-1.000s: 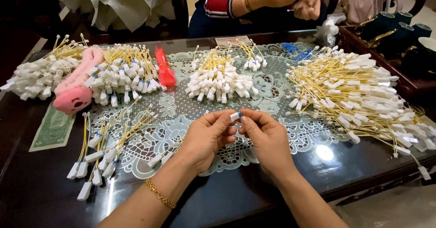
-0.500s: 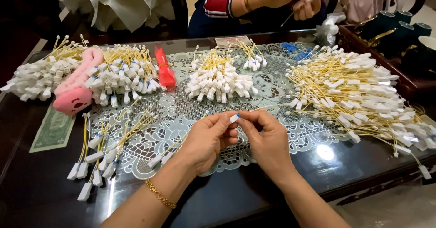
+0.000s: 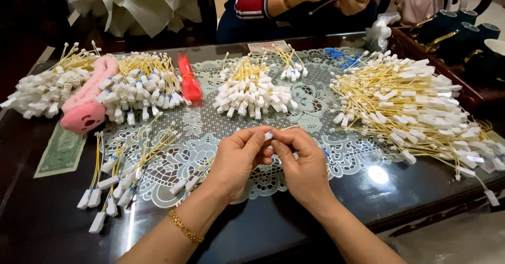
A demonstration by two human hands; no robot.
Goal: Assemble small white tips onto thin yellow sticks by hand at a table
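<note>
Both hands, left hand (image 3: 239, 158) and right hand (image 3: 302, 161), pinch one white connector (image 3: 269, 135) between fingertips, grip narrow, raised off the tabletop (image 3: 294, 237) for close work; wire piles (image 3: 410, 106) lie beyond.

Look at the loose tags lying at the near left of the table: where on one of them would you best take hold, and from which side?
Probably by the white block at the near end, not the thin yellow cord. The blocks of this loose bunch point toward the table's near edge and lie flat and apart, so fingers can come from the near side, from above, pinching across the block's width. The left hand is nearest.
</note>
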